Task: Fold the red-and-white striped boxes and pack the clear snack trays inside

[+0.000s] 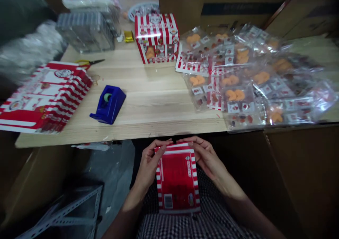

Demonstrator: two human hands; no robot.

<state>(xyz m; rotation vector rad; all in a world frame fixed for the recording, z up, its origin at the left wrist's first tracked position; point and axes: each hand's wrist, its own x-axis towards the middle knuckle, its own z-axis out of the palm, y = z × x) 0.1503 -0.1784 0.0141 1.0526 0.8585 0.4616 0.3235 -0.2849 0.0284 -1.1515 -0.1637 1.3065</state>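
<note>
Sitting on the wooden tabletop (148,90), clear bags (246,87) are heaped at the right and red-and-white flat boxes (49,94) are stacked at the left. A striped box (156,37) is stood between them. In front of the tabletop, a red carton (177,179) is held by its top corners, pinched by the left hand (150,163) and the right hand (206,157). A blue tape holder (111,105) is set near yellow scissors (86,63).

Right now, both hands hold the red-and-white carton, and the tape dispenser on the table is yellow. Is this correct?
Not quite: the tape dispenser on the table is blue, as the head view shows. The left hand and right hand do hold the red-and-white carton.
</note>
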